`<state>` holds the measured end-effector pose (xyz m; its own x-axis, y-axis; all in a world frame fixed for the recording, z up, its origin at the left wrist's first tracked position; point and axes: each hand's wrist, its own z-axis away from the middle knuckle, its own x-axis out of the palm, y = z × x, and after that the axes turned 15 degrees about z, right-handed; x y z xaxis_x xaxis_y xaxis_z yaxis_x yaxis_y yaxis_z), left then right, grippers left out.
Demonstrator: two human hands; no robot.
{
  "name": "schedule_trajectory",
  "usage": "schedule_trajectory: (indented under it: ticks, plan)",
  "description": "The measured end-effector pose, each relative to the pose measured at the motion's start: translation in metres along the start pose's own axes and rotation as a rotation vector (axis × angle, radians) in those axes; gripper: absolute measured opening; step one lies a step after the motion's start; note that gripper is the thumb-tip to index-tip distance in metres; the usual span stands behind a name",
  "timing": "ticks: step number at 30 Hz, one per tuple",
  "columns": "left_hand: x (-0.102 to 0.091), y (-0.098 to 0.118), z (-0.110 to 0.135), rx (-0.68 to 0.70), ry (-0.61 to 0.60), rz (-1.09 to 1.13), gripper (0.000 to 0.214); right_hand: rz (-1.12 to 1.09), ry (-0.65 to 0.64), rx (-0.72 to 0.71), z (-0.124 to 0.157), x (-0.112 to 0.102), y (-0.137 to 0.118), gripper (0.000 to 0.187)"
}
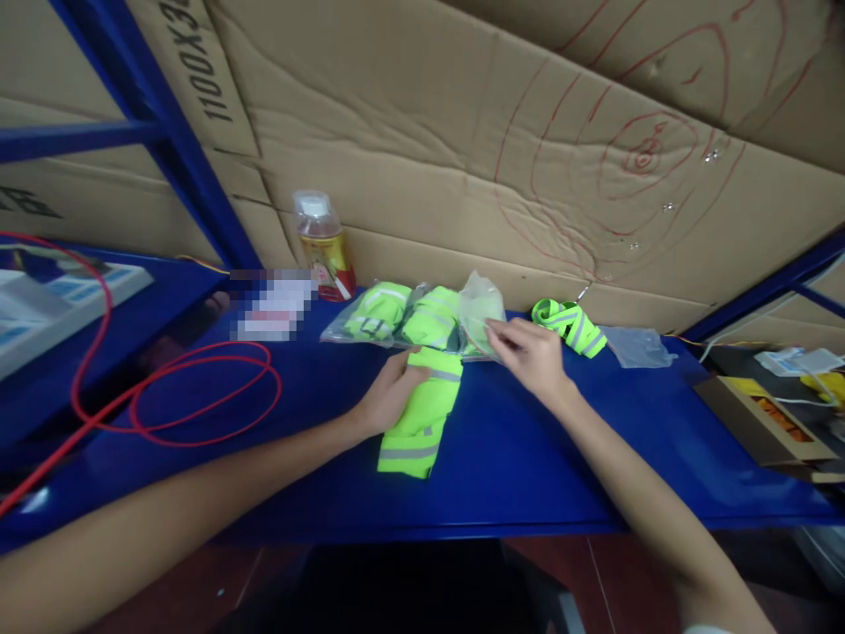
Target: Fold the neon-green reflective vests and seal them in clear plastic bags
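Note:
My left hand (389, 396) is closed around the upper left edge of a folded neon-yellow reflective band (426, 418) with grey stripes, its lower end hanging over the blue table. The fingertips of my right hand (536, 357) are pinched at the right edge of a translucent plastic bag (479, 299), which stands partly raised with some neon material showing low inside. Left of it lie two clear bags, one with a neon reflective bundle (432, 315) and the other with a similar bundle (378, 310). A loose neon reflective strap (573, 326) lies coiled right of my right hand.
A flat plastic bag (639, 347) lies at the back right. A bottle (323, 251) stands against the cardboard wall (409, 150). Red cable (198, 348) loops across the left of the blue table (528, 475). An open carton (759, 423) sits at the right.

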<state>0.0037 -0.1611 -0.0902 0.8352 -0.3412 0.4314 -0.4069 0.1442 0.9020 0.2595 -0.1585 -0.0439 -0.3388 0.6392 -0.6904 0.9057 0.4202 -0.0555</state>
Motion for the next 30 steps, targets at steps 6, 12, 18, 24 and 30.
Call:
schedule_trajectory:
  ticks: [6, 12, 18, 24, 30]
  plan:
    - [0.006, 0.015, 0.011, 0.085, -0.183, -0.236, 0.035, -0.182, -0.151, 0.001, -0.006, 0.034, -0.036, 0.033]
    - [0.0, 0.02, 0.007, 0.024, -0.237, -0.312, 0.038, -0.423, -0.212, -0.025, -0.004, 0.026, -0.035, 0.022]
    - [0.0, 0.017, 0.0, 0.074, -0.184, -0.35, 0.037, -0.292, -0.253, -0.152, -0.001, 0.009, -0.032, 0.028]
    - [0.0, 0.013, -0.001, 0.191, -0.126, -0.403, 0.046, -0.072, -0.352, -0.282, 0.005, -0.003, -0.035, 0.034]
    - [-0.003, 0.011, -0.006, 0.229, -0.124, -0.392, 0.038, 0.125, -0.165, -0.417, 0.011, -0.005, -0.043, 0.033]
